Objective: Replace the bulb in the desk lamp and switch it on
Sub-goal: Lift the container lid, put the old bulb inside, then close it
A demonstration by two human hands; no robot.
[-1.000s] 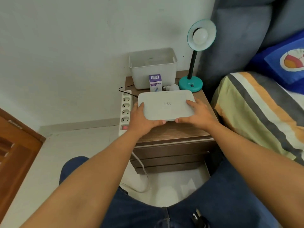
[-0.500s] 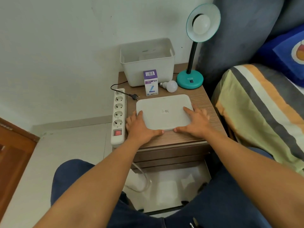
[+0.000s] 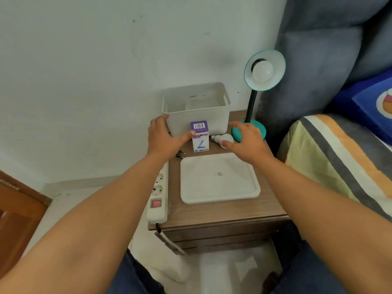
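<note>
A teal desk lamp [image 3: 252,96] stands at the back right of the wooden nightstand [image 3: 222,211], with a white bulb [image 3: 263,71] in its shade. A loose white bulb [image 3: 222,138] lies by the lamp base, beside a purple and white bulb box [image 3: 199,136]. My left hand [image 3: 164,136] is open, fingers at the left corner of the white bin [image 3: 197,107], thumb near the box. My right hand [image 3: 247,141] is open, hovering over the loose bulb and the lamp base. The lamp's black plug [image 3: 180,154] lies unplugged on the nightstand.
A white lid [image 3: 218,179] lies flat on the front of the nightstand. A white power strip [image 3: 158,192] with a red switch runs along the left edge. A bed with a striped cover [image 3: 339,162] is at the right, a wall behind, a wooden door at the left.
Both hands let go of the white lid, which now lies on the nightstand, and moved back toward the bin, the box and the loose bulb.
</note>
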